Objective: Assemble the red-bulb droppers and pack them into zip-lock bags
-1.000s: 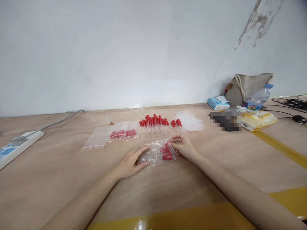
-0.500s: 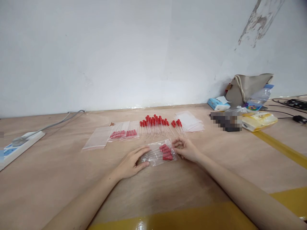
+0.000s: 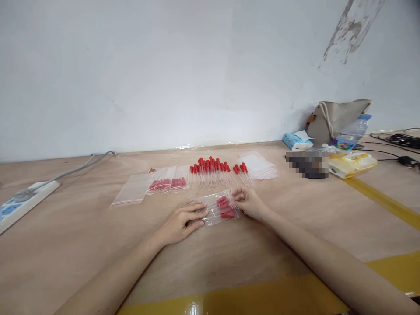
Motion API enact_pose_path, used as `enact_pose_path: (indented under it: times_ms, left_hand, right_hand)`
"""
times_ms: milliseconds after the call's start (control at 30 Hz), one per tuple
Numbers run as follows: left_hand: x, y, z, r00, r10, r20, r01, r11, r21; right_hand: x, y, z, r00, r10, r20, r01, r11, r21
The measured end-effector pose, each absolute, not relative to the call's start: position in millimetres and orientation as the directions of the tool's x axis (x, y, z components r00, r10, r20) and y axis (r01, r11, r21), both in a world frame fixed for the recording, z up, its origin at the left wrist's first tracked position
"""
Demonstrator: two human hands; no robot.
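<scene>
A clear zip-lock bag (image 3: 213,214) lies on the table in front of me, with several red-bulbed droppers (image 3: 225,207) inside, bulbs toward the right. My left hand (image 3: 183,223) rests on the bag's left end, fingers stretched out over it and thumb at the lower edge. At the zip end, my right hand (image 3: 246,202) pinches the bag's right edge between thumb and fingers. Just beyond the bag lies a row of loose red-bulbed droppers (image 3: 210,168), with a few more droppers (image 3: 242,170) to their right.
Filled bags (image 3: 167,180) and a stack of flat clear bags (image 3: 131,190) lie to the left. White slips (image 3: 257,165) sit behind right. A power strip (image 3: 29,205) is far left. Tissues (image 3: 297,141), a yellow pack (image 3: 352,164), a grey bag (image 3: 341,116) and cables (image 3: 403,140) stand right.
My right fingers have moved slightly left over the bag's zip end, nearer the red bulbs. My left fingers reach a little farther onto the bag.
</scene>
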State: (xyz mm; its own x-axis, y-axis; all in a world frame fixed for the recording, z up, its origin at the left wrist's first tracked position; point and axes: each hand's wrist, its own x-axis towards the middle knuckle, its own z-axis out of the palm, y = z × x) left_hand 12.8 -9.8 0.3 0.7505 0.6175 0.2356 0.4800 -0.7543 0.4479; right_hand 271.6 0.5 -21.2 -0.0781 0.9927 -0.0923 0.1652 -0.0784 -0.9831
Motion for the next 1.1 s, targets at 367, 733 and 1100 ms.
enact_pose_path:
  times_ms: [367,733,1100]
  left_hand:
    - [9,-17,13,0.641,0.742,0.198,0.542,-0.620,0.567]
    - [-11,-10,11,0.595,0.792,0.141,0.542,-0.524,0.657]
    - [-6,-11,10,0.567,0.811,0.144,0.533,-0.495,0.687]
  right_hand:
    - [281,-1,-4,-0.044,0.984,-0.171,0.179,-0.160,-0.971]
    - [274,-3,-5,-0.084,0.981,-0.175,0.333,-0.138,-0.933]
    - [278,-12,2,-0.141,0.976,-0.166,0.055,-0.159,-0.986]
